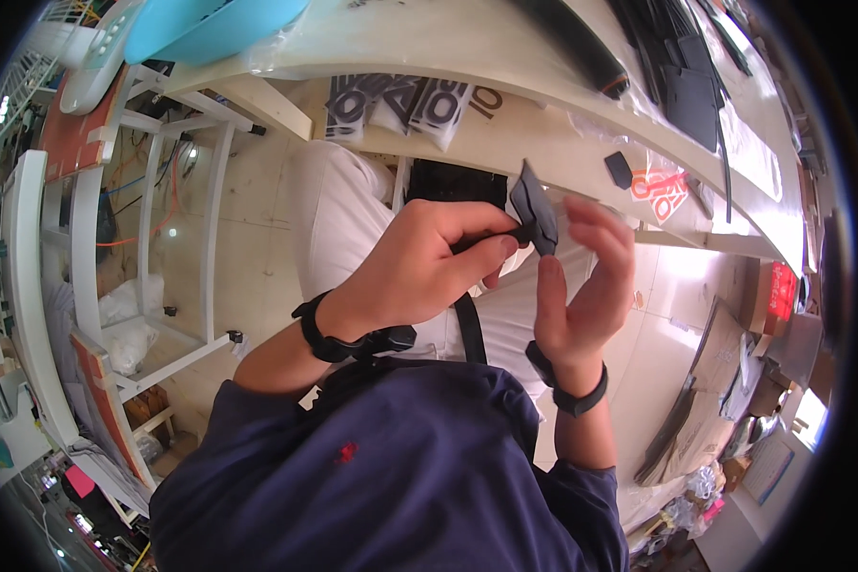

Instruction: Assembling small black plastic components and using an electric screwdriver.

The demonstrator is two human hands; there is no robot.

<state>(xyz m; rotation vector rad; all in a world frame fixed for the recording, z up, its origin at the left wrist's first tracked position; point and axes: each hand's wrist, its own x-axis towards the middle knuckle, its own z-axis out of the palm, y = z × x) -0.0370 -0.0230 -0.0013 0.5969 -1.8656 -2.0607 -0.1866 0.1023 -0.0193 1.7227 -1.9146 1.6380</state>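
My left hand pinches a black end of a small dark grey fabric piece between thumb and fingers. The piece is folded, stands up to a point, and is held above my lap. Close by on its right is my right hand, with thumb and fingers apart and the fingers slightly blurred. Its thumb tip is by the lower edge of the piece; whether they touch I cannot tell. A similar dark pointed piece lies on the shelf under the tabletop.
The white tabletop carries a blue basin, a dark roll and stacked black strips. Printed plastic bags hang below its edge. A white metal frame stands at left. Flattened cardboard leans at right.
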